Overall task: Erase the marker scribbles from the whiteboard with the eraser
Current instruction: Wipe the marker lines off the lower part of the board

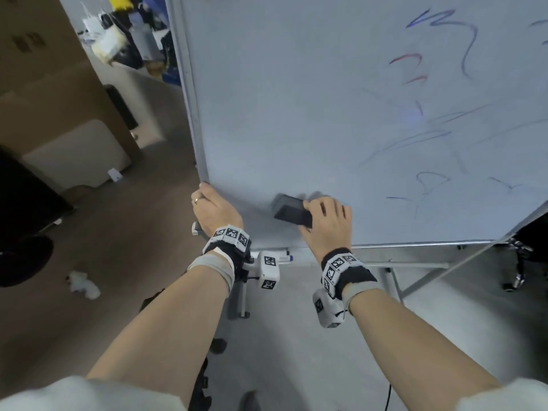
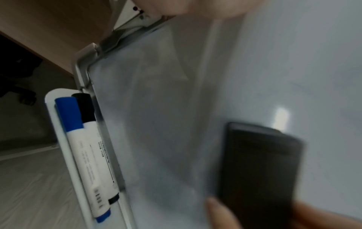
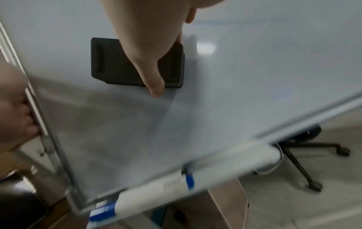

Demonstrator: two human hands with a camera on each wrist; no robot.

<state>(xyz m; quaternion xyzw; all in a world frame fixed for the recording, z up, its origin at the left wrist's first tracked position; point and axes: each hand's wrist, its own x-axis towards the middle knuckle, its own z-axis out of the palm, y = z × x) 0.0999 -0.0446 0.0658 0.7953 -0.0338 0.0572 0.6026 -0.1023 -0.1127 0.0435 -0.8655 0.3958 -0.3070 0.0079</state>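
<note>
The whiteboard [image 1: 296,99] stands on a metal stand, with blue and red scribbles [image 1: 439,48] across its right half. My right hand [image 1: 326,215] grips a black eraser [image 1: 292,210] flat against the board's lower middle; the right wrist view shows my thumb across the eraser [image 3: 117,65]. In the left wrist view the eraser [image 2: 258,167] appears blurred at the lower right. My left hand [image 1: 213,209] holds the board's left frame near its bottom corner, fingers curled round the edge.
A tray [image 2: 64,155] under the board's bottom edge holds a blue-capped marker [image 2: 78,139] and a black-capped marker [image 2: 86,108]. An office chair base [image 3: 305,155] stands behind at the right. Crumpled paper [image 1: 84,284] lies on the floor at the left, near cardboard boxes [image 1: 44,84].
</note>
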